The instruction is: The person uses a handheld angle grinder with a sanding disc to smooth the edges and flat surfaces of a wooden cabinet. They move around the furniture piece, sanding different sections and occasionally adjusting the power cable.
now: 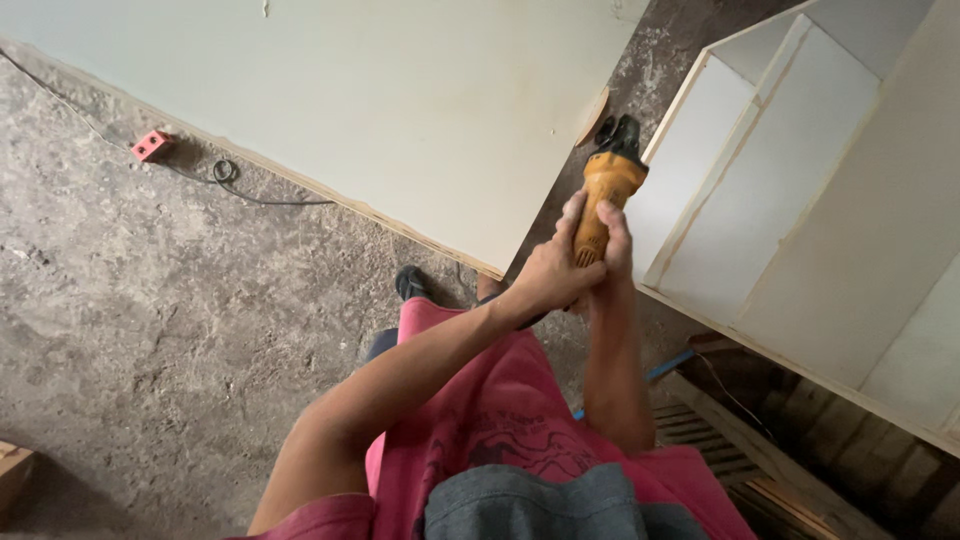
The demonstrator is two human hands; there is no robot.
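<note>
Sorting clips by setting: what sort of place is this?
Likely a carpentry or cabinet-making workshop: both hands grip a yellow angle grinder at the edge of a large pale board, beside an unfinished plywood cabinet, over a rough concrete floor.

A yellow-orange handheld angle grinder with a black guarded head stands nearly upright in view, head away from the person; its head sits just beside the rounded corner of the large pale board.

No packages, labels, signs or screens in view.
</note>
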